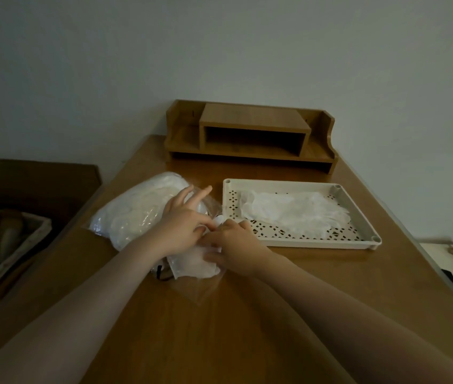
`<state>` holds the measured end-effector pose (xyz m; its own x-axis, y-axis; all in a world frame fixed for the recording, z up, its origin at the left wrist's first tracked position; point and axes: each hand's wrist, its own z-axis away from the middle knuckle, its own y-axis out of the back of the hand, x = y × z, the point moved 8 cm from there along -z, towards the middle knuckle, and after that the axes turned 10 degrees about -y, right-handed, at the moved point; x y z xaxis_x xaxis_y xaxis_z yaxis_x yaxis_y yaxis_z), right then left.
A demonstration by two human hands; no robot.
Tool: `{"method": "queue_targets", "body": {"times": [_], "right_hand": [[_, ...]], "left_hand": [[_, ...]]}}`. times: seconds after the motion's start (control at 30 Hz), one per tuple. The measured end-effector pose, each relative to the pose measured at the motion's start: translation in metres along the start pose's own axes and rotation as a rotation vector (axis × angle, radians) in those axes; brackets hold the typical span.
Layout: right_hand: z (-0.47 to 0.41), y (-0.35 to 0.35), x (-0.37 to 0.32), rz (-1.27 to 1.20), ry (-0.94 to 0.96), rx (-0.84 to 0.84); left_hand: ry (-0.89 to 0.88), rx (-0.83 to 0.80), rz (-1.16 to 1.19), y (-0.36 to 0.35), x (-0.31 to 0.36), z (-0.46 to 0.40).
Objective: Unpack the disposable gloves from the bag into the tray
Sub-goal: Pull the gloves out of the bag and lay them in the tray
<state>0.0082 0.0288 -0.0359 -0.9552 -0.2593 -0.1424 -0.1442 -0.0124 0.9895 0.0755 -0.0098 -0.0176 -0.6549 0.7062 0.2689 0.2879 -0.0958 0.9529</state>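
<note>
- Where the desk [247, 314] drops off at far left, a basket [12, 245] sits lower down; its contents are too dim to name.
- Bag [136, 212]: clear, crinkled plastic, lying on its side left of centre, still bulging with white gloves. Its mouth faces the person.
- Left hand [183, 225]: rests on the bag by its mouth, forefinger straight, thumb and another finger apparently pinching film or glove; the exact hold cannot be told.
- Glove [194, 263]: a pale, limp piece at the bag mouth, partly out, touching both hands.
- Right hand [230, 245]: fingers curled, pinching that glove.
- Handling, as judged: very light, soft, slippery film, prone to cling and come out several together. Best pinched at the cuff while the bag is held down.
- Tray [369, 217]: perforated, cream, just right of the hands. A loose heap of gloves [294, 212] already lies in it, flat.
</note>
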Motion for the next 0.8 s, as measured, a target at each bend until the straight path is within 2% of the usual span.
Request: {"method": "queue_targets", "body": {"times": [0.1,0.17,0.23,0.33,0.37,0.43,0.53,0.57,0.63,0.7,0.77,0.8], "right_hand": [[0.000,-0.001,0.004,-0.021,-0.048,-0.047],[0.001,0.007,0.015,-0.140,-0.086,-0.042],[0.006,0.023,0.030,-0.414,-0.133,-0.031],[0.016,0.047,0.053,-0.870,-0.174,-0.003],[0.019,0.053,0.061,-1.000,-0.181,0.021],[0.021,0.064,0.073,-1.184,-0.181,0.078],[0.023,0.075,0.084,-1.381,-0.220,0.133],[0.025,0.078,0.087,-1.429,-0.244,0.150],[0.028,0.084,0.092,-1.442,-0.270,0.186],[0.031,0.091,0.095,-1.339,-0.243,0.195],[0.030,0.096,0.094,-1.208,-0.202,0.177],[0.029,0.097,0.094,-1.172,-0.190,0.164]], "left_hand": [[0.014,-0.051,0.036,-0.007,-0.006,0.005],[0.033,-0.074,-0.030,-0.010,-0.012,0.009],[0.036,-0.079,-0.120,-0.014,-0.014,0.010],[0.100,-0.090,-0.107,-0.017,-0.014,0.010],[0.083,-0.111,-0.180,-0.017,-0.010,0.009],[0.086,-0.155,-0.273,-0.016,-0.006,0.007],[0.098,-0.188,-0.258,-0.020,-0.007,0.007],[0.061,-0.152,-0.221,-0.019,-0.003,0.005],[-0.011,0.109,-0.033,0.003,0.012,0.002],[0.020,0.393,0.409,0.033,0.026,-0.001],[0.087,0.396,0.976,0.038,0.039,-0.017],[0.091,0.356,1.120,0.038,0.046,-0.027]]}}
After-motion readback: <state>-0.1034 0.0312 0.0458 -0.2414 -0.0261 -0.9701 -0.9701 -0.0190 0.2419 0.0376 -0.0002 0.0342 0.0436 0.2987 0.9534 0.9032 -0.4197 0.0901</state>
